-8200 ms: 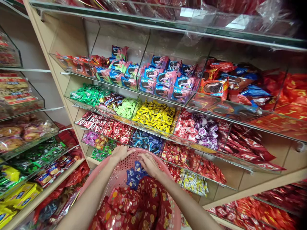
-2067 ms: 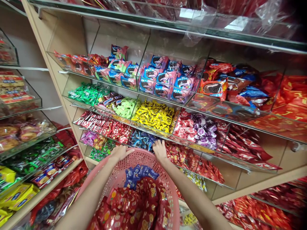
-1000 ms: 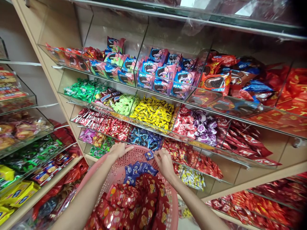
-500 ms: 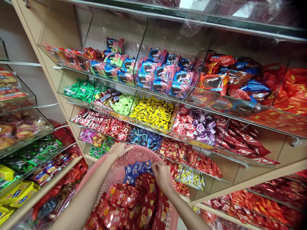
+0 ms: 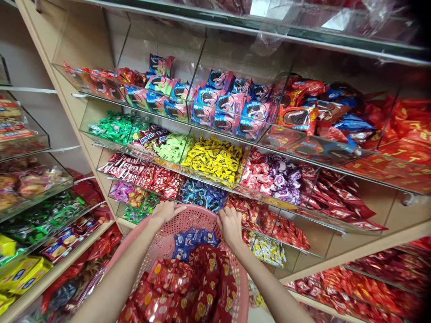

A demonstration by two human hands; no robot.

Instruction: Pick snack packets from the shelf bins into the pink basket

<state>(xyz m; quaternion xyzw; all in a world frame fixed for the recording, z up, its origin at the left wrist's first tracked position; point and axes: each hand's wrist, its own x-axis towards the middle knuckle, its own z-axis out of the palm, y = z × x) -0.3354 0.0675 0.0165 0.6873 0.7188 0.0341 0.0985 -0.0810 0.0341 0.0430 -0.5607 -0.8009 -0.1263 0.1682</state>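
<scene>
A pink perforated plastic basket (image 5: 243, 287) is below me, in front of the shelves. My left hand (image 5: 164, 211) is closed over its far rim, thumb lying along the edge. At the far right of the same rim is my right hand (image 5: 230, 224), its fingers curled down over the edge; the fingertips are partly hidden. Inside the basket lie many dark red packets (image 5: 175, 273) with orange fruit pictures. A small cluster of blue-violet packets (image 5: 191, 240) rests against the far inner wall, between my hands.
Ahead, tiered clear-fronted bins hold yellow sweets (image 5: 215, 157), green sweets (image 5: 112, 125), blue-wrapped sweets (image 5: 202, 193) and cookie packs (image 5: 229, 101). Red packets (image 5: 259, 213) fill a low bin just beyond my right hand. Another shelf (image 5: 33, 193) of snacks runs along the left.
My right hand has moved from just inside the basket, near the blue-violet packets, up and outward onto the rim. My left hand keeps its place on the rim.
</scene>
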